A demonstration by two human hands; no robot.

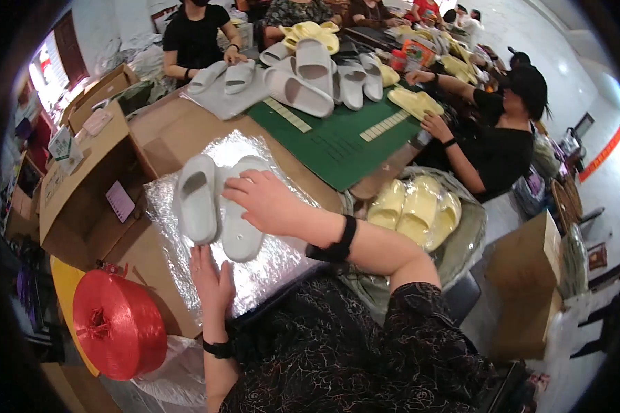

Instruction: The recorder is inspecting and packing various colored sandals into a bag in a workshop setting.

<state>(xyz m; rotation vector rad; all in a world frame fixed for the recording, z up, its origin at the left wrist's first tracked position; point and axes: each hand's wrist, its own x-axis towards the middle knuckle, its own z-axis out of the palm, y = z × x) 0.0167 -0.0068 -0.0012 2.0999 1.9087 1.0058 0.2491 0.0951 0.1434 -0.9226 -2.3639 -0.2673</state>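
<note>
Far left, a big red spool of plastic twine [117, 323] sits at the desk's near corner, with open cardboard boxes [83, 186] behind it. Next along, a silvery foil-like sheet [275, 258] lies spread on the brown desk [179, 127], and on it a pair of pale grey slide sandals lies side by side, touching along their inner edges. My left hand [213, 282] rests flat on the sheet just below the left sandal [197, 198], fingers stretched, tips at its heel end; this grip is open and has hold of nothing. My right hand [269, 201] lies palm down across the upper part of the right sandal [240, 213], fingers spread over its strap, pressing rather than closing round it; I cannot tell whether any finger hooks under the edge. Both wrists carry black bands. Further right, a green mat [337, 144] bears more grey sandals [310, 76], with other people seated round it. At right, below the desk edge, a clear bag holds pale yellow sandals [417, 210], and a cardboard box [527, 275] stands on the floor beyond.
</note>
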